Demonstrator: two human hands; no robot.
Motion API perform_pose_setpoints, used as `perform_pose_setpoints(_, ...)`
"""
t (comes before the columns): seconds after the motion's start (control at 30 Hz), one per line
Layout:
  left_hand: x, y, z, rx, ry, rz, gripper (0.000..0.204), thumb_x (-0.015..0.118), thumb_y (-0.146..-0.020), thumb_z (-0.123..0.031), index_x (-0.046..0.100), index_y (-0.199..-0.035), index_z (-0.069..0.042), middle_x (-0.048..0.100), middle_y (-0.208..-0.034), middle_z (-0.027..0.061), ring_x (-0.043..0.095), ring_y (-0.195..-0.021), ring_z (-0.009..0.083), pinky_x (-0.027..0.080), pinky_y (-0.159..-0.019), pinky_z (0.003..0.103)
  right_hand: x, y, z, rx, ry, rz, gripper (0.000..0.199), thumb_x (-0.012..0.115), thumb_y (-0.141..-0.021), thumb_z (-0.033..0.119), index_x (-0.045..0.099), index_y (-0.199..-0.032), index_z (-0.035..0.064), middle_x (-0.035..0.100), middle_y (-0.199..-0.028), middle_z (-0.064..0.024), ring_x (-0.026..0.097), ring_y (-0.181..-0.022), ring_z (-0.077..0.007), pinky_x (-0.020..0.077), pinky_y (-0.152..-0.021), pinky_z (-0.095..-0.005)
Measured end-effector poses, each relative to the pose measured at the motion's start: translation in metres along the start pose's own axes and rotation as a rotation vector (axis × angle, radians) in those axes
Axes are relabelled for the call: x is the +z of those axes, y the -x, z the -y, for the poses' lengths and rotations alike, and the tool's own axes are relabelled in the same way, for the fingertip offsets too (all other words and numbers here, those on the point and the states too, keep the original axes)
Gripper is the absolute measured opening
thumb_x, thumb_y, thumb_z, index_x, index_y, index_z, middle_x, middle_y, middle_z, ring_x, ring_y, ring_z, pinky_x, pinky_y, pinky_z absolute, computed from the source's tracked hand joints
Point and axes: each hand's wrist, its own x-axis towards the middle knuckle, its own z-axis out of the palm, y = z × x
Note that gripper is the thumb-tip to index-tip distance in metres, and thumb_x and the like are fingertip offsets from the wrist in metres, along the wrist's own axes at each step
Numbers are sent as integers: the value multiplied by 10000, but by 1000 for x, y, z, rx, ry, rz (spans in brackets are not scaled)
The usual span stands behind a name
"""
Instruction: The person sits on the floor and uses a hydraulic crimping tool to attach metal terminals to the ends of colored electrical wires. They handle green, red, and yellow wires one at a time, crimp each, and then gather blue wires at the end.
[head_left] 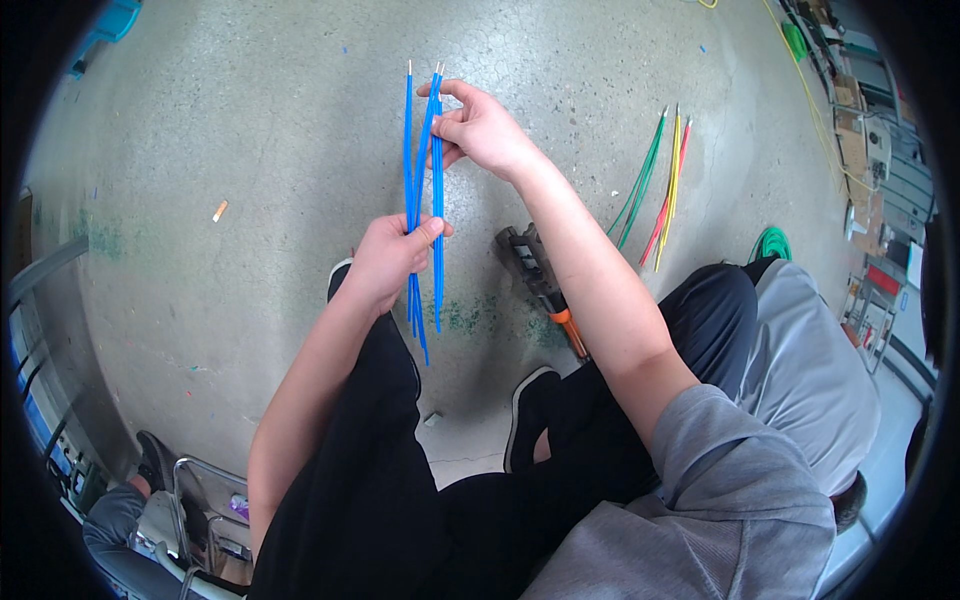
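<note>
Several blue wires [411, 160] with bare metal tips stand roughly upright between my two hands. Around their lower part, my left hand [392, 258] is closed, thumb pressed over them, and the lower ends fan out beneath. Higher up, my right hand [482, 135] pinches some of the wires near their tips, its index finger reaching across. One wire at the left stands apart from the right hand's fingers. Below my right forearm, a dark hand tool with orange handles [562, 320] lies on the floor, partly hidden by the arm.
On the concrete floor [290, 120] at right lie green wires [646, 170], yellow wires [675, 185] and red wires [680, 160]. A cigarette-like stub [220, 211] is at left. Another person in grey [810, 360] sits close on my right. A metal-framed chair [185, 500] stands lower left.
</note>
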Motion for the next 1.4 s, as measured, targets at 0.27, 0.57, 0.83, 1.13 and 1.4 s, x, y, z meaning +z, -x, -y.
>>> perform_pose_setpoints(0.27,1,1,4,-1,21,13,223,659,-1027,-187,693,-1014,33,498,-671,-58,384,-564,43,323,-537,216,-1,-2,-1,-16,4,-36,382,619,-1000,46,577,-1377,3,744,-925,-116,745,-770,-188,635,-682,-323)
perform_pose_setpoints(0.57,-1,2,6,-12,23,59,270,652,-1034,-236,685,-1046,31,541,-743,-34,388,-581,37,318,-551,214,-17,-5,-12,161,-213,105,250,669,-999,146,671,-1175,-32,751,-998,-142,748,-849,-217,625,-791,-355)
perform_pose_setpoints(0.83,-14,2,-3,17,390,87,351,444,-1088,-228,588,-1227,60,602,-914,55,473,-715,116,395,-671,274,-35,-3,-3,185,-204,158,265,698,-987,199,690,-1153,-8,761,-1070,-134,753,-884,-211,626,-810,-344)
perform_pose_setpoints(1.13,-20,-1,7,-32,174,181,292,455,-1102,-194,591,-1205,43,649,-945,102,625,-825,193,526,-782,321,-6,-6,0,263,-77,355,308,728,-973,239,728,-1146,-16,762,-1091,-109,742,-875,-154,622,-791,-312)
perform_pose_setpoints(1.4,-13,1,-9,-116,50,229,300,478,-1099,-191,603,-1214,57,706,-1140,230,729,-1036,301,605,-941,403,-5,-3,9,222,29,378,332,740,-965,277,732,-1136,-8,766,-1099,-96,740,-846,-138,619,-781,-298)
